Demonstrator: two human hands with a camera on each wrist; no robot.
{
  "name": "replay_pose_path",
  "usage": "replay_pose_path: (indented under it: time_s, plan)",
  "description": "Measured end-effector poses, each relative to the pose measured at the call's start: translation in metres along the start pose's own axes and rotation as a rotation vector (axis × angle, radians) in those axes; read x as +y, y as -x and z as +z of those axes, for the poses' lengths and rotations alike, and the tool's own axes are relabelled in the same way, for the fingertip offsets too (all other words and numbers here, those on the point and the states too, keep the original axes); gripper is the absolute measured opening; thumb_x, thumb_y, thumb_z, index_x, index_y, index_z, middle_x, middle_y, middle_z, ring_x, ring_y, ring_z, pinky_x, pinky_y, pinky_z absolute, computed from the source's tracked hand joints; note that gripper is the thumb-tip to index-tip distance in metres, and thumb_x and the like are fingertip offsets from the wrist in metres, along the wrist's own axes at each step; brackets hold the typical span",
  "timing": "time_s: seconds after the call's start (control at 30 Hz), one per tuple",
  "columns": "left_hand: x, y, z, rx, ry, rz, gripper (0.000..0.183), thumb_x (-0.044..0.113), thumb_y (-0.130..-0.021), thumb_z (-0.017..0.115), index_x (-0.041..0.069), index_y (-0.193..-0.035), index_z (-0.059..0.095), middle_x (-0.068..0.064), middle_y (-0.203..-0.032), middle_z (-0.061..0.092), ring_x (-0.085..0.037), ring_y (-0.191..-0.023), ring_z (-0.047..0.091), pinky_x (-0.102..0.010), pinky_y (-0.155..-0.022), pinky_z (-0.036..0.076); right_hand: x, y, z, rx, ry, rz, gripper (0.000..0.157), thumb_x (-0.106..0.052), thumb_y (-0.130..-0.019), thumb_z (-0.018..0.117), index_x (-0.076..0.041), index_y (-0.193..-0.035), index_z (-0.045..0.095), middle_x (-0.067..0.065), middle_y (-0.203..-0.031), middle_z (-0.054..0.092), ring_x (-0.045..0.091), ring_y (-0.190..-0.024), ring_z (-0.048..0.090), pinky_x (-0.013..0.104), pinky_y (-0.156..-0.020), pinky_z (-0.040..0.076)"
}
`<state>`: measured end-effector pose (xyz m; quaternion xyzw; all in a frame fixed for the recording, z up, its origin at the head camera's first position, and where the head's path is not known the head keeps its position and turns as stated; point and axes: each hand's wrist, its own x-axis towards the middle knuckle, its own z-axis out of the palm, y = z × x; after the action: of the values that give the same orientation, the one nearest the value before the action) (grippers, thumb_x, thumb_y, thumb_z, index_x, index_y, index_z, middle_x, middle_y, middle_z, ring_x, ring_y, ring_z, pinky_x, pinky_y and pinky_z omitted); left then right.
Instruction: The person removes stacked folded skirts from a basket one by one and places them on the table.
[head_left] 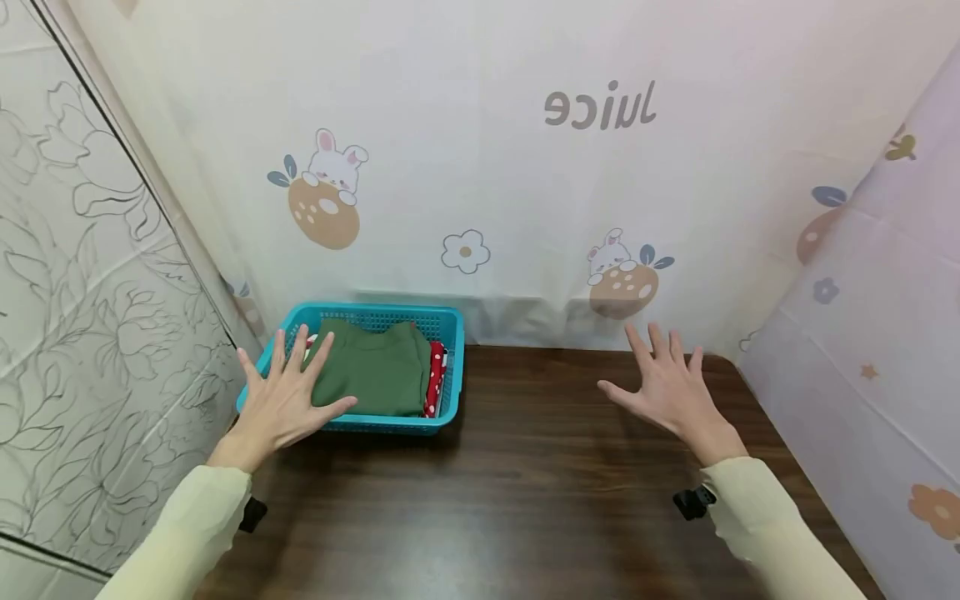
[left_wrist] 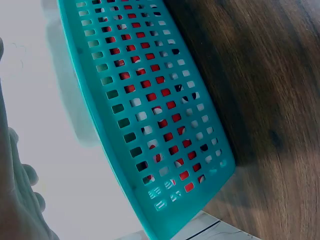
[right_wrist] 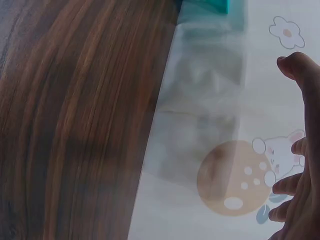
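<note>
My left hand (head_left: 281,400) is spread wide with straight fingers and holds nothing. In the head view it overlaps the left front corner of a turquoise plastic basket (head_left: 420,423). Folded dark green cloth (head_left: 375,371) lies on top inside the basket, with red cloth with white dots (head_left: 435,375) showing at its right side. The left wrist view shows the perforated basket wall (left_wrist: 145,100), with red and white fabric behind the holes. Over the right part of the table, my right hand (head_left: 667,392) is spread with nothing in it, apart from the basket.
A dark brown wooden table (head_left: 510,500) carries the basket at its back left. Behind it hangs a pale curtain (head_left: 480,167) printed with rabbits, fruit and flowers. A flower-patterned panel (head_left: 97,292) stands along the left, and printed fabric (head_left: 885,333) borders the right side.
</note>
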<state>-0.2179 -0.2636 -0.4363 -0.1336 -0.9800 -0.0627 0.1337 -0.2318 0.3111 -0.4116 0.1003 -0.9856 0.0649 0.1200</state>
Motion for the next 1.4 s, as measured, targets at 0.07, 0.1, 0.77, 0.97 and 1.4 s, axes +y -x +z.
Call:
replay_pose_path:
  time_s: [0.07, 0.1, 0.77, 0.97, 1.4]
  plan:
    - [-0.001, 0.0, 0.0, -0.001, -0.002, 0.003, 0.107, 0.08, -0.087, 0.055, 0.03, -0.167, 0.003, -0.017, -0.173, -0.002, -0.051, -0.156, -0.006, -0.087, -0.104, -0.016, -0.003, -0.003, 0.001, -0.005, -0.005, -0.003, 0.107, -0.075, -0.088, 0.059, -0.014, -0.166, 0.018, 0.034, -0.164, 0.02, 0.067, -0.145, 0.017, 0.088, -0.106, 0.01]
    - [-0.002, 0.0, 0.0, -0.003, 0.0, 0.004, 0.107, 0.08, -0.087, 0.055, 0.03, -0.167, 0.003, -0.017, -0.173, -0.003, -0.05, -0.157, -0.007, -0.087, -0.104, -0.016, -0.005, -0.005, 0.001, -0.011, -0.01, -0.005, 0.108, -0.075, -0.088, 0.059, -0.015, -0.166, 0.016, 0.034, -0.165, 0.019, 0.067, -0.146, 0.017, 0.088, -0.106, 0.01]
    - [-0.038, -0.013, -0.011, -0.087, 0.047, -0.056, 0.106, 0.077, -0.09, 0.053, 0.03, -0.166, -0.005, -0.013, -0.173, -0.011, -0.051, -0.156, -0.012, -0.087, -0.108, -0.003, -0.123, -0.069, 0.031, -0.082, -0.24, -0.096, 0.108, -0.084, -0.086, 0.051, -0.029, -0.167, 0.008, 0.019, -0.172, 0.011, 0.05, -0.157, 0.01, 0.073, -0.12, 0.017]
    - [-0.045, -0.014, -0.008, -0.076, 0.086, -0.071, 0.108, 0.075, -0.09, 0.056, 0.031, -0.166, -0.007, -0.017, -0.173, -0.007, -0.051, -0.157, -0.004, -0.086, -0.108, 0.009, -0.155, -0.08, 0.037, -0.094, -0.29, -0.11, 0.106, -0.083, -0.086, 0.05, -0.029, -0.167, 0.009, 0.019, -0.171, 0.015, 0.05, -0.156, 0.016, 0.071, -0.12, 0.022]
    - [-0.054, -0.017, -0.012, -0.086, 0.131, -0.136, 0.107, 0.077, -0.09, 0.054, 0.034, -0.165, -0.01, -0.017, -0.173, -0.009, -0.055, -0.153, 0.015, -0.083, -0.097, 0.034, -0.219, -0.097, 0.047, -0.167, -0.51, -0.159, 0.109, -0.075, -0.086, 0.06, -0.029, -0.167, 0.004, 0.008, -0.17, 0.021, 0.033, -0.151, 0.034, 0.06, -0.111, 0.045]
